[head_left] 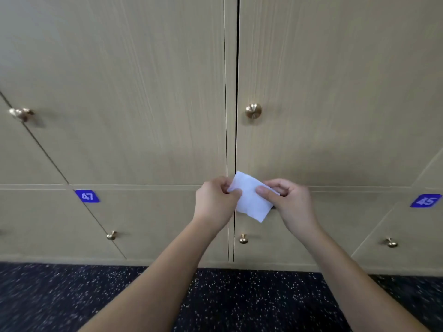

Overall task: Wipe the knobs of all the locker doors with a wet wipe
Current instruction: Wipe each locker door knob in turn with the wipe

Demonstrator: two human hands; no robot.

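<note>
I saw the thin white wet wipe stretched flat between my hands in front of the seam between two pale wood-grain locker doors. My left hand pinched its left edge; my right hand pinched the right, thumb across the sheet. A round brass knob sat above, well apart from the wipe, and smaller brass knobs below. Blue number tags read 47 and 45. The floor was dark, speckled.

The wipe hangs between both grips, before the locker doors; one knob above, another below.
</note>
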